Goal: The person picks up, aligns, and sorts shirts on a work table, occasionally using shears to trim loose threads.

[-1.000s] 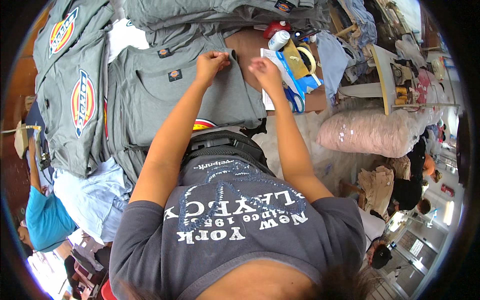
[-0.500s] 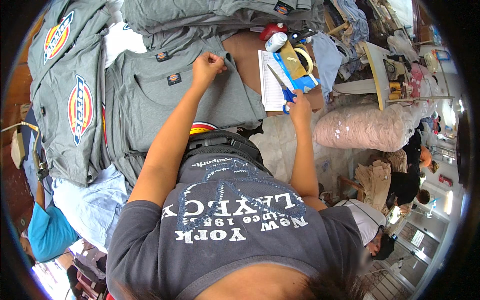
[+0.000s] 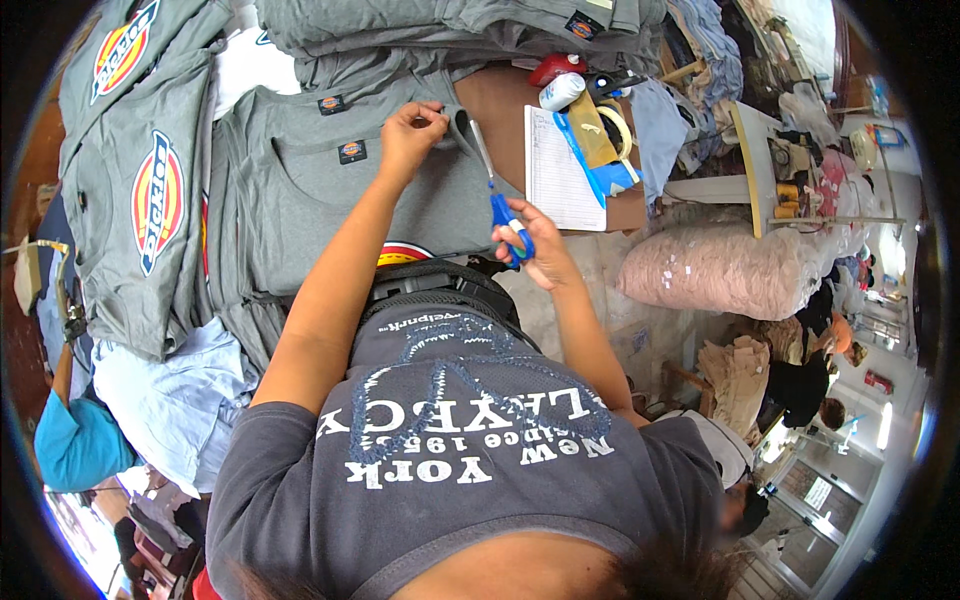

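"Grey knit shirt (image 3: 300,215): where is it lying?"

"Flat before me, left of the bare brown table top (image 3: 495,95), its black neck label (image 3: 352,152) facing up."

"Left hand?"

"My left hand (image 3: 413,140) is resting at the shirt's shoulder edge, thumb and fingers pressing together; whether cloth or thread is sitting between them, I cannot tell."

"Right hand?"

"My right hand (image 3: 545,250) is gripping scissors (image 3: 500,210), one pair, blue-handled, fingers curling about the handles. The blades are pointing away from me, over the shirt's edge, near the left hand."

"Remaining stock?"

"Paper sheet (image 3: 565,180), ruled, one, lying right of the scissors. Blue packet (image 3: 617,178), overlapping it. Tape roll (image 3: 625,130), cream. White bottle (image 3: 562,92), beside something red. Folded grey garments (image 3: 400,35), piling up beyond."
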`<state>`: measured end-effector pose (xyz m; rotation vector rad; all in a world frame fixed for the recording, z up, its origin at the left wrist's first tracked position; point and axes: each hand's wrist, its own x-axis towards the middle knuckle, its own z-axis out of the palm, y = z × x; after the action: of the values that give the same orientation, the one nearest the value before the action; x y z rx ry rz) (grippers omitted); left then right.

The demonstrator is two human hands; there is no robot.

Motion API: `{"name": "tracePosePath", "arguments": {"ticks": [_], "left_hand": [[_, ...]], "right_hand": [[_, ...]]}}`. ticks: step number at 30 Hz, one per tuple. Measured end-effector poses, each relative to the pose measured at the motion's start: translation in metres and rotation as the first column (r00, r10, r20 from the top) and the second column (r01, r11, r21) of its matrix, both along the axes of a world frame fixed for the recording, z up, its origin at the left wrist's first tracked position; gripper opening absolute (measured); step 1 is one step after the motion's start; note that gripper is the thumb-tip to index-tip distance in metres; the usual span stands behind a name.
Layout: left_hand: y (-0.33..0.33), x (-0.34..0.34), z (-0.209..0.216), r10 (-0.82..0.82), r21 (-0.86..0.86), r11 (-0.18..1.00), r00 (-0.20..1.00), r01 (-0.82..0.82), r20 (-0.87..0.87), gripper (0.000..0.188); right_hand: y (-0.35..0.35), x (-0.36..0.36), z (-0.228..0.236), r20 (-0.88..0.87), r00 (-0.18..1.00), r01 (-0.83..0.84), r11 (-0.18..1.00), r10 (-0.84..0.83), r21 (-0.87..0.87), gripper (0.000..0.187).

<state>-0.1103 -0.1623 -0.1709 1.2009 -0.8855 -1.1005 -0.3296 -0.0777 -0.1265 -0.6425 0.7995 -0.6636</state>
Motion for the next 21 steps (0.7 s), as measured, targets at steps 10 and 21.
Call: {"name": "tracePosePath", "arguments": {"ticks": [10,21], "left_hand": [[0.006,0.004,0.003,-0.081,0.151,0.968,0.814,0.203,-0.575,0.009],[0.012,0.005,0.008,-0.107,0.102,0.968,0.740,0.231,-0.664,0.010]], "right_hand": [[0.004,0.020,-0.011,-0.050,0.997,-0.058,0.998,0.059,0.016,0.044],[-0.004,0.031,-0.024,0.026,1.000,-0.008,1.000,0.008,0.028,0.042]]}}
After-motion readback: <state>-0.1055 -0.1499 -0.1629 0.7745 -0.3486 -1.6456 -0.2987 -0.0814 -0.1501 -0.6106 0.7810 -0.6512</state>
